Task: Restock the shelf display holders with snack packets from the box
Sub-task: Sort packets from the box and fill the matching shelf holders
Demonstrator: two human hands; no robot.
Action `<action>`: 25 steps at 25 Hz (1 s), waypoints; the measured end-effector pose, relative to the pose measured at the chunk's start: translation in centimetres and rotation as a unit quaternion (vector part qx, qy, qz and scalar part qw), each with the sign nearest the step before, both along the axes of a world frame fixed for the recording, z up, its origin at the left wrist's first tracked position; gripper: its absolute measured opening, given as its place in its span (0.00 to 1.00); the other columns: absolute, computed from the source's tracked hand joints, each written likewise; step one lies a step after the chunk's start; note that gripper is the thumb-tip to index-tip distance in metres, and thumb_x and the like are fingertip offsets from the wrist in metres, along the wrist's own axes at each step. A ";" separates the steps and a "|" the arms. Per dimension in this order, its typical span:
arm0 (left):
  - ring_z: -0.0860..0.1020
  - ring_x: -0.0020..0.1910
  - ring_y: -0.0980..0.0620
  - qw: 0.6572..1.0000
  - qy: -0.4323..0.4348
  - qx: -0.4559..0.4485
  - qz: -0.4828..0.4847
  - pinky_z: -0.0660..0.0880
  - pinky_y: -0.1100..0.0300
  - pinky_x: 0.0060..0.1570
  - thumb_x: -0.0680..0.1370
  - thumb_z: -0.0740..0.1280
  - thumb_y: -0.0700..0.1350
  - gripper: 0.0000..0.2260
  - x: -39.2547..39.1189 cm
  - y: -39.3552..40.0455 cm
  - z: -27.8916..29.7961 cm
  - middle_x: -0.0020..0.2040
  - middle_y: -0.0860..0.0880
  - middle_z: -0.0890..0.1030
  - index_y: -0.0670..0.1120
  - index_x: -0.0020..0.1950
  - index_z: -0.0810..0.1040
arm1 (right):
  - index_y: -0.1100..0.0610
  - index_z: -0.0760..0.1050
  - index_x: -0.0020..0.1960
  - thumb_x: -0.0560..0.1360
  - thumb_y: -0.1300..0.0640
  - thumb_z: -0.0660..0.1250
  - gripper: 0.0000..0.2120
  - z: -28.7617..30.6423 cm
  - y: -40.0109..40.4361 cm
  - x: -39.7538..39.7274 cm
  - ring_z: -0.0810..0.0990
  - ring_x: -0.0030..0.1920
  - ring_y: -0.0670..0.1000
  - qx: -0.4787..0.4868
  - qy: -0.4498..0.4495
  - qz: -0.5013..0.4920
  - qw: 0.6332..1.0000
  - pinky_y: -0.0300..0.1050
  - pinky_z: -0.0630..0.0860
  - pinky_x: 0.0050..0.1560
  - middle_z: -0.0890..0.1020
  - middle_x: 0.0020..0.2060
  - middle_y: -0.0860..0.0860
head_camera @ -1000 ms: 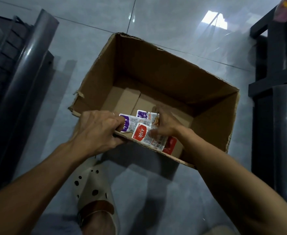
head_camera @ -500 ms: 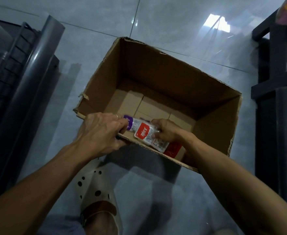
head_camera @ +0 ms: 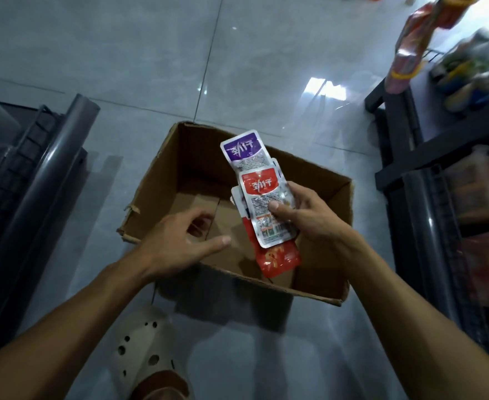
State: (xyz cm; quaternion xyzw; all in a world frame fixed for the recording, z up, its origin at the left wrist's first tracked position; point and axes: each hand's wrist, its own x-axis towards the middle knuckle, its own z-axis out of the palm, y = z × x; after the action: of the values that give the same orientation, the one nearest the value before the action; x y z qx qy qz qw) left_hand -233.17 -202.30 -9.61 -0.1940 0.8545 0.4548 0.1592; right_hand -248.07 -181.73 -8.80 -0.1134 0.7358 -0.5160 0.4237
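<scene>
Above the open cardboard box [head_camera: 321, 215] on the tiled floor [head_camera: 151, 67], the head view shows a person's right hand [head_camera: 309, 217] pinching a fanned handful of snack packets [head_camera: 262, 197], thumb pressed on the front of a red-labelled one, the other fingers curled behind the stack; a purple-labelled packet sticks out at the top and a red one hangs at the bottom, level with the box's near edge. The left hand [head_camera: 179, 243] hovers over the box's near-left corner, fingers loosely spread and holding nothing. No other packets can be seen on the box's bare cardboard bottom. Dark shelf racks stand on both sides, the right-hand rack [head_camera: 427, 215] carrying blurred goods; the display holders themselves cannot be picked out. A pale perforated clog [head_camera: 142, 347] shows at the bottom edge of the view

The step in hand looks like carrying this handful to the shelf. The fan seems loosely held, so squaring the packets with the free left hand before lifting away would likely keep the lowest one from slipping back into the box
</scene>
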 end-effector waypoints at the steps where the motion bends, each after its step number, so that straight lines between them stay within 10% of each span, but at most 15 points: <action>1: 0.76 0.55 0.56 0.997 0.033 0.043 0.056 0.76 0.59 0.51 0.65 0.71 0.68 0.36 -0.4 1.1 0.5 0.57 0.55 0.76 0.53 0.68 0.71 | 0.55 0.72 0.63 0.77 0.59 0.66 0.15 1.2 0.1 0.6 0.84 0.52 0.53 -0.019 -0.001 0.000 1.000 0.47 0.82 0.49 0.84 0.51 0.52; 3: 0.78 0.60 0.51 0.958 0.077 0.221 0.168 0.77 0.51 0.57 0.66 0.75 0.65 0.37 -1.1 3.6 2.0 0.61 0.50 0.77 0.49 0.69 0.71 | 0.56 0.71 0.63 0.77 0.59 0.65 0.15 3.9 0.3 2.1 0.84 0.52 0.54 -0.052 -0.010 0.000 0.999 0.48 0.82 0.51 0.84 0.51 0.53; 6: 0.80 0.59 0.40 0.781 0.089 0.555 0.272 0.74 0.39 0.62 0.77 0.66 0.57 0.23 -1.5 7.1 5.3 0.60 0.41 0.81 0.46 0.68 0.75 | 0.57 0.70 0.64 0.77 0.59 0.66 0.16 7.6 0.9 4.3 0.84 0.52 0.54 -0.054 0.002 0.028 0.998 0.48 0.82 0.51 0.84 0.52 0.53; 11: 0.83 0.51 0.39 0.656 0.058 0.705 0.264 0.78 0.42 0.53 0.80 0.60 0.54 0.19 -0.6 10.7 10.9 0.54 0.38 0.83 0.42 0.54 0.85 | 0.53 0.66 0.62 0.69 0.52 0.78 0.28 12.4 3.6 7.3 0.84 0.47 0.48 0.047 0.165 -0.077 0.982 0.45 0.83 0.46 0.80 0.54 0.52; 15: 0.84 0.51 0.39 0.680 0.054 0.697 0.222 0.77 0.40 0.52 0.82 0.59 0.53 0.17 -0.3 12.2 14.6 0.54 0.38 0.84 0.44 0.62 0.78 | 0.49 0.67 0.62 0.69 0.51 0.77 0.27 16.0 6.4 9.8 0.77 0.44 0.31 0.059 0.306 -0.145 0.939 0.29 0.75 0.36 0.75 0.49 0.44; 19: 0.83 0.52 0.37 0.721 0.069 0.665 0.182 0.79 0.39 0.50 0.81 0.63 0.47 0.15 0.5 14.7 16.9 0.56 0.38 0.83 0.46 0.66 0.73 | 0.47 0.74 0.57 0.73 0.53 0.74 0.14 19.1 8.7 11.6 0.79 0.47 0.44 0.076 0.377 -0.123 0.915 0.48 0.83 0.41 0.77 0.50 0.46; 25: 0.84 0.47 0.38 0.786 0.075 0.610 0.062 0.83 0.45 0.44 0.70 0.69 0.31 0.19 1.4 18.5 20.6 0.51 0.37 0.84 0.39 0.61 0.76 | 0.53 0.76 0.54 0.73 0.59 0.74 0.12 23.4 13.5 13.7 0.84 0.45 0.49 0.033 0.350 -0.241 0.905 0.51 0.83 0.43 0.81 0.46 0.52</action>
State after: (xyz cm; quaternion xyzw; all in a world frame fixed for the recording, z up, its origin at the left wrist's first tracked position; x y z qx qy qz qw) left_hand -231.74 -183.79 11.03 -0.0740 0.3940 0.9035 0.1512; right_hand -234.37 -168.24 14.59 -0.0922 0.8583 -0.5048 0.0055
